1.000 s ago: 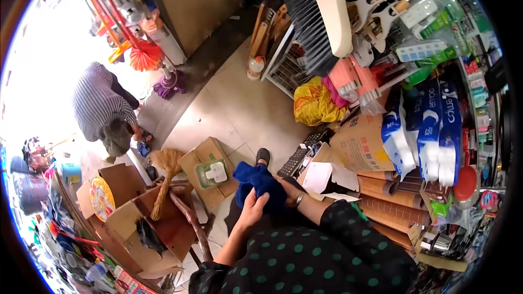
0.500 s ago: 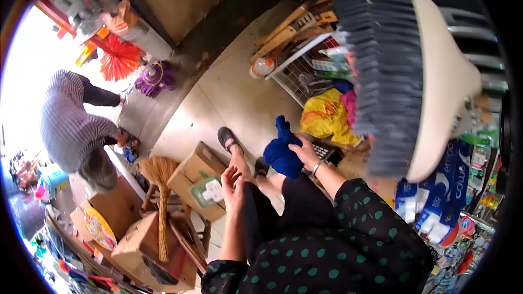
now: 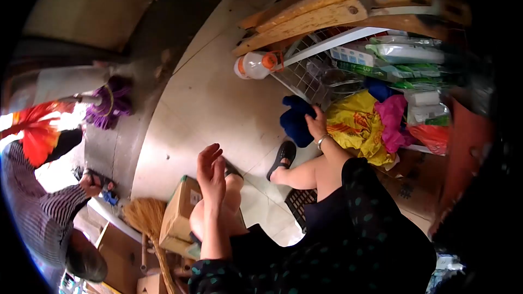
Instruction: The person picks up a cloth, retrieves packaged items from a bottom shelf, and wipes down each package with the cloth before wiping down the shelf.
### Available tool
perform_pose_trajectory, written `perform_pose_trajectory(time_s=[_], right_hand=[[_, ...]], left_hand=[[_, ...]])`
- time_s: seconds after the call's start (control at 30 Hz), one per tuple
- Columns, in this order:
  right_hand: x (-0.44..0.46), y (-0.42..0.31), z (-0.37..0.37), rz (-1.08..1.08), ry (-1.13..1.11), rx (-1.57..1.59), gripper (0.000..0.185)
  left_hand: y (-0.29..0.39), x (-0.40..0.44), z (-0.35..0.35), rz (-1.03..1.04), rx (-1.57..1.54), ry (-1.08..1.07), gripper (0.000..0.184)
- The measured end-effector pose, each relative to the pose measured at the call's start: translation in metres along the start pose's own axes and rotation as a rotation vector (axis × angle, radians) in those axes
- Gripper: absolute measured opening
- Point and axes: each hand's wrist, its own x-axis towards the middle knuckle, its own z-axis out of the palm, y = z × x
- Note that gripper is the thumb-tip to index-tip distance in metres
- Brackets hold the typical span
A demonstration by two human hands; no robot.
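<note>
My right hand (image 3: 316, 125) grips a dark blue soft bundle (image 3: 296, 121), cloth or a bag; I cannot tell which. The bundle is held above the tiled floor, beside a white wire basket (image 3: 294, 84). In that basket, near my right fingers, lies a crumpled yellow plastic bag (image 3: 354, 122) with red print, next to a pink bag (image 3: 393, 122). My left hand (image 3: 211, 171) is raised over my knee, fingers loosely extended, and holds nothing. Below and left of it stands a cardboard box (image 3: 180, 215).
A clear bottle with an orange cap (image 3: 255, 65) stands by the basket's corner under wooden planks (image 3: 305, 24). Green-and-white packets (image 3: 403, 57) fill the basket. At left are a straw broom (image 3: 147, 218), a purple mop head (image 3: 111, 103) and a bending person in stripes (image 3: 32, 207).
My view has shifted toward the basket, and the large brush overhead has left it. The blue bundle, still in my right hand, is now nearer the basket. My left hand stays raised.
</note>
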Motion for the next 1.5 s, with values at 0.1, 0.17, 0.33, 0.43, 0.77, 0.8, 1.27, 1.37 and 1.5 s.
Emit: perform_pose_trajectory(time_s=[0.1, 0.17, 0.33, 0.43, 0.77, 0.8, 1.27, 1.37, 1.5], right_hand=[[0.045, 0.063, 0.000, 0.094, 0.228, -0.276, 0.051], [0.070, 0.075, 0.023, 0.091, 0.291, -0.248, 0.055], [0.106, 0.046, 0.097, 0.302, 0.317, -0.395, 0.051], [0.117, 0.042, 0.104, 0.120, 0.377, -0.388, 0.048], [0.106, 0.034, 0.092, -0.725, 0.057, -0.524, 0.048], [0.094, 0.058, 0.077, -0.691, 0.025, -0.550, 0.040], [0.121, 0.017, 0.095, -0.690, 0.128, -0.391, 0.044], [0.112, 0.046, 0.061, -0.679, -0.040, -0.479, 0.041], [0.149, 0.004, 0.011, -0.323, -0.117, -0.367, 0.034]], left_hand=[[-0.010, 0.031, 0.009, 0.067, 0.048, -0.068, 0.028], [-0.003, 0.052, 0.013, 0.048, 0.105, -0.113, 0.029], [0.029, 0.052, 0.029, 0.230, 0.054, -0.068, 0.025], [0.032, 0.036, 0.031, 0.266, 0.145, -0.129, 0.034], [0.039, 0.057, 0.067, 0.216, 0.320, -0.365, 0.037], [0.038, 0.064, 0.065, 0.222, 0.355, -0.370, 0.035], [0.034, 0.098, 0.085, 0.125, 0.111, -0.500, 0.030], [0.031, 0.098, 0.085, 0.105, 0.056, -0.517, 0.029], [0.038, 0.079, 0.081, 0.089, 0.023, -0.453, 0.028]])
